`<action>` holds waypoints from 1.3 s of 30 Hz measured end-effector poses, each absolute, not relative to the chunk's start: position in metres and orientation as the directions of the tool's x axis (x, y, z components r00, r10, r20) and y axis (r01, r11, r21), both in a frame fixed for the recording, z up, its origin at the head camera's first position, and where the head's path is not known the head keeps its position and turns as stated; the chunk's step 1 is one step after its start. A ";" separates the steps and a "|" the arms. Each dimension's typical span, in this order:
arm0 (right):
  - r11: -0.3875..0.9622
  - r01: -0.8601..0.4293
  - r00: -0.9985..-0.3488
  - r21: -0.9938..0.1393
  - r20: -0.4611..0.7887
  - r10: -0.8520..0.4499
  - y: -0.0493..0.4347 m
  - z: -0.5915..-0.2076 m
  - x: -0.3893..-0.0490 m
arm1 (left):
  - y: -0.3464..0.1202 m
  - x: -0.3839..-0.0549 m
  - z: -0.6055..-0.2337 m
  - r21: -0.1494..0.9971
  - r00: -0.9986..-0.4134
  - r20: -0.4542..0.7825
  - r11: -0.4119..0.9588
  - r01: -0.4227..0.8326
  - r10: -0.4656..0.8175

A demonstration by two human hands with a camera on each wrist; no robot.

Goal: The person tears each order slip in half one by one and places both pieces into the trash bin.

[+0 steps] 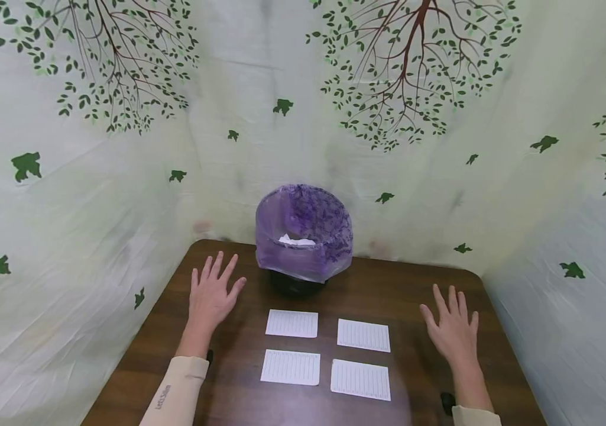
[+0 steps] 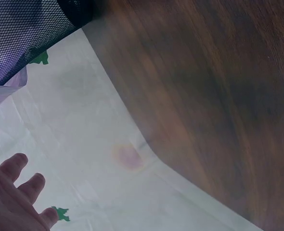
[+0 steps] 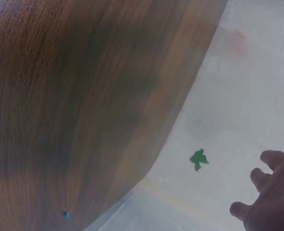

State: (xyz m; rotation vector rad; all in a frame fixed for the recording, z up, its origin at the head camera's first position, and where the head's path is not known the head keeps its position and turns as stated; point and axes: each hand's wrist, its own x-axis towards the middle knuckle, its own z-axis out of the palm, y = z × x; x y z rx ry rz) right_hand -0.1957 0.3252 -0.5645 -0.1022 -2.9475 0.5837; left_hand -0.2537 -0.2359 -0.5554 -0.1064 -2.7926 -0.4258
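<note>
Both hands are spread and hold nothing. My left hand point(image 1: 213, 299) is over the left part of the table, left of a mesh bin lined with a purple plastic bag point(image 1: 303, 234). My right hand point(image 1: 454, 331) is over the table's right side, fingers pointing to the far edge. Between the hands lie white lined cards in two rows: a far left card point(image 1: 292, 323), a far right card point(image 1: 363, 335), a near left card point(image 1: 290, 367) and others. White crumpled paper point(image 1: 296, 240) shows inside the bin. In the left wrist view the bin's black mesh point(image 2: 31, 33) appears at upper left.
The dark wooden table point(image 1: 249, 402) has rounded far corners. Behind and beside it hangs a pale curtain point(image 1: 217, 201) printed with trees and green leaves, close to the table's edges. In the right wrist view a tiny blue speck point(image 3: 65, 214) shows on the wood.
</note>
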 end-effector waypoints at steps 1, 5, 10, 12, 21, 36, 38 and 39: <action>0.921 0.043 -0.989 -0.387 0.114 0.094 0.325 -0.564 -0.195 | -0.235 -0.254 -0.556 0.282 -0.948 0.316 0.952 0.121 0.027; 0.916 0.052 -0.991 -0.398 0.096 0.098 0.326 -0.565 -0.190 | -0.233 -0.251 -0.557 0.289 -0.949 0.314 0.949 0.127 0.031; 0.905 0.050 -0.991 -0.422 0.088 0.096 0.327 -0.567 -0.186 | -0.230 -0.247 -0.559 0.294 -0.953 0.302 0.948 0.120 0.027; 0.904 0.055 -0.991 -0.423 0.086 0.101 0.326 -0.569 -0.186 | -0.229 -0.244 -0.559 0.296 -0.956 0.294 0.948 0.113 0.022; 0.896 0.078 -0.981 -0.437 0.129 0.149 0.312 -0.567 -0.181 | -0.220 -0.233 -0.560 0.382 -0.923 0.382 0.917 0.112 -0.047; 0.815 0.035 -0.924 -0.578 0.293 0.247 0.264 -0.562 -0.185 | -0.198 -0.212 -0.568 0.495 -0.834 0.515 0.863 0.101 -0.198; 0.804 0.027 -0.923 -0.594 0.293 0.248 0.259 -0.560 -0.186 | -0.195 -0.211 -0.567 0.500 -0.834 0.515 0.860 0.106 -0.197; 0.798 0.023 -0.924 -0.602 0.293 0.247 0.257 -0.559 -0.187 | -0.193 -0.211 -0.567 0.501 -0.834 0.516 0.859 0.108 -0.195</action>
